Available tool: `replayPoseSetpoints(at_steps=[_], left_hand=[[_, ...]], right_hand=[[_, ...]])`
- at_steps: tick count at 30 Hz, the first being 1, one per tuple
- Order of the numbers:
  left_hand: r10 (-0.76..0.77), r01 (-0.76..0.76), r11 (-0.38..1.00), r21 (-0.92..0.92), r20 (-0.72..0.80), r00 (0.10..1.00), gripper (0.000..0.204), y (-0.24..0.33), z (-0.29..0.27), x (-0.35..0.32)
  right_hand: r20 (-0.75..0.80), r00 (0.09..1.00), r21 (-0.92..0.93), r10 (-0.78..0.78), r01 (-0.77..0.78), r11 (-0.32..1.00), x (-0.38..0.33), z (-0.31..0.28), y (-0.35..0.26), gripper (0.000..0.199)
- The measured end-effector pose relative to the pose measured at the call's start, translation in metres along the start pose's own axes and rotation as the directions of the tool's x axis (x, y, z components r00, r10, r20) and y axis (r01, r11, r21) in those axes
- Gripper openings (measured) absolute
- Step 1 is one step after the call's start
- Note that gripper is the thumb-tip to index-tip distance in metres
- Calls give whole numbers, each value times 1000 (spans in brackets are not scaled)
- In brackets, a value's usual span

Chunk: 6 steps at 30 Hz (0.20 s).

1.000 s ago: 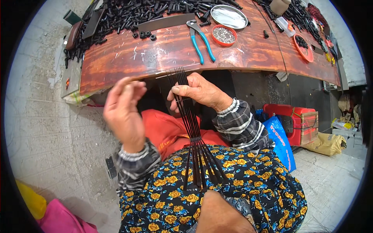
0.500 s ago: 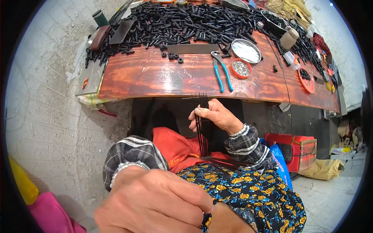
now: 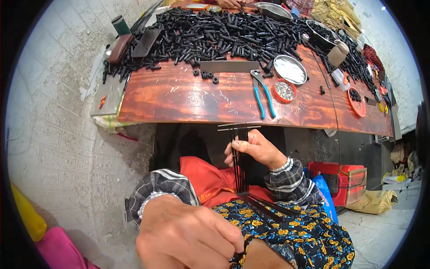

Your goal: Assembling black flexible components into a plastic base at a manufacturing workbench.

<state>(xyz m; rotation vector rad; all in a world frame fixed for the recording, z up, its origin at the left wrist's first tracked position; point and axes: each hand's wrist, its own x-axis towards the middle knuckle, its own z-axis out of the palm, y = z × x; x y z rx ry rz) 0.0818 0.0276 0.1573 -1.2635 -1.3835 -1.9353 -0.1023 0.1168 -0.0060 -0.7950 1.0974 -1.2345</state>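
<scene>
My right hand [image 3: 259, 151] grips a bundle of thin black rods [image 3: 240, 175], thumb across them, just in front of the table edge. The rods stand nearly upright over my lap, and more dark strips spread from their lower end. Across their tops lie thin pale rods [image 3: 227, 128]. My left hand [image 3: 188, 235] is large and close in the foreground, its fingers curled tightly; whatever they may hold is hidden. Plastic-handled pliers [image 3: 263, 96], blue-green with a metal head, lie on the table beyond my right hand.
A big heap of black tubes [image 3: 215, 38] covers the back of the wooden table [image 3: 156, 101]. Near the pliers are a red dish of small metal pieces [image 3: 285, 91] and a round metal tray [image 3: 290, 70]. Another person's hands [image 3: 228, 3] show at the far edge. A red box [image 3: 331, 181] stands at right.
The whole view has shifted, with the table lower in the picture. My left hand appears farther right and lower. The pale rods across the bundle's top show more clearly; another person's hands have come into view.
</scene>
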Motion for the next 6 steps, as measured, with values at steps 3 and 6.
replayPoseSetpoints(at_steps=[3, 6], left_hand=[[5, -18, 997, 73, 170, 985, 21, -5, -38, -17], [-66, 57, 995, 83, 109, 992, 23, 15, -110, -39]], right_hand=[[-4, 998, -20, -68, 68, 997, -5, -8, 3, 29], [51, 998, 2, -47, 47, 999, -6, 1, -5, 30]])
